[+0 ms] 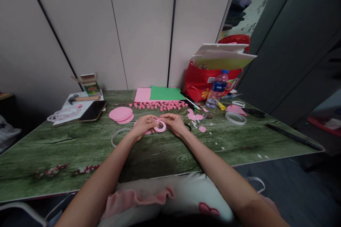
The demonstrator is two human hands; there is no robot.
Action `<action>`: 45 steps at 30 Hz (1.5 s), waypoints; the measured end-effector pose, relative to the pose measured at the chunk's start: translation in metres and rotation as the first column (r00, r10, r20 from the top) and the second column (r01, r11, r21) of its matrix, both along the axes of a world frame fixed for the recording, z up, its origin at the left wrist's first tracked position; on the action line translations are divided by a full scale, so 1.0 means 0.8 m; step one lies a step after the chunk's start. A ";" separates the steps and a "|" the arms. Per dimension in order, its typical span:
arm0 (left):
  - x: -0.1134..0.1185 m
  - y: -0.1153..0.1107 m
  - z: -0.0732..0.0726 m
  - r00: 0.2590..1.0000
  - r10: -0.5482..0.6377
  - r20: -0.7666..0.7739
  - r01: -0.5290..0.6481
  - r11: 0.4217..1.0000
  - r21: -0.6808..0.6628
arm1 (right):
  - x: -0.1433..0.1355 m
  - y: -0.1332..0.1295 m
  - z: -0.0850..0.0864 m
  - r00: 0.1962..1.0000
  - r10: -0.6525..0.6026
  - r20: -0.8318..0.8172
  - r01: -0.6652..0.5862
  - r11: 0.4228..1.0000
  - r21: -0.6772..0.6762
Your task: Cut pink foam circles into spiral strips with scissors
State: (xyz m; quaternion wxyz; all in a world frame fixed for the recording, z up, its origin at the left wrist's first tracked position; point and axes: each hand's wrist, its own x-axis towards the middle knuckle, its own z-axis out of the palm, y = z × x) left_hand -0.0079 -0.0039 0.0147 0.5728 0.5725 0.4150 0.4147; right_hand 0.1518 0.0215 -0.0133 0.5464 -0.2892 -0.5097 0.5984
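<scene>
Pink ring (160,130) is pinched by near-closed fingers of left hand (144,125) and right hand (174,123), beyond near edge of worktop (165,149), apparently being adjusted; steady grip seems needed next.

Arms (213,156) outstretched, hands (144,126) (173,123) close, seemingly pinching

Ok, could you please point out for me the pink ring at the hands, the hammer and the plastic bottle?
Pink ring (160,130): head view, lower part of its band.
Hammer (87,98): head view, its wooden handle.
Plastic bottle (218,86): head view, its blue label.
</scene>
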 end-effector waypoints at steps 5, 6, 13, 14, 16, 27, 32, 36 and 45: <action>0.001 -0.002 0.001 0.999 -0.026 0.022 0.025 0.999 0.020 | 0.000 0.000 -0.001 1.000 -0.003 -0.003 0.004 1.000 0.020; 0.001 -0.002 0.001 0.999 -0.031 0.022 0.031 0.999 0.023 | -0.001 0.000 -0.001 1.000 -0.004 -0.006 0.004 1.000 0.023; 0.000 0.001 -0.003 0.999 -0.050 0.014 0.050 0.999 0.016 | 0.000 0.001 -0.002 1.000 -0.028 -0.010 0.029 0.999 0.038; 0.000 0.001 -0.003 0.999 -0.049 0.013 0.049 0.999 0.009 | -0.001 0.001 -0.002 1.000 -0.030 -0.007 0.030 0.999 0.041; 0.000 0.000 -0.002 0.999 -0.040 0.025 0.040 0.999 -0.008 | -0.001 0.002 -0.003 1.000 -0.029 -0.006 0.029 0.999 0.040; 0.000 0.002 -0.006 0.999 -0.031 -0.016 0.031 0.999 0.035 | 0.000 0.003 -0.004 0.999 -0.036 0.027 0.035 0.999 0.023; 0.003 0.002 -0.007 0.997 -0.023 -0.077 0.030 0.995 0.091 | -0.002 -0.001 0.000 0.998 -0.048 0.032 0.047 0.999 0.021; 0.004 0.000 -0.005 0.996 -0.023 -0.083 0.030 0.996 0.082 | -0.002 -0.001 0.001 0.997 -0.053 0.063 0.051 0.998 0.039; 0.004 0.004 -0.005 0.998 0.044 -0.054 -0.039 0.995 0.095 | 0.000 -0.002 -0.001 0.982 -0.068 0.174 0.041 0.987 0.154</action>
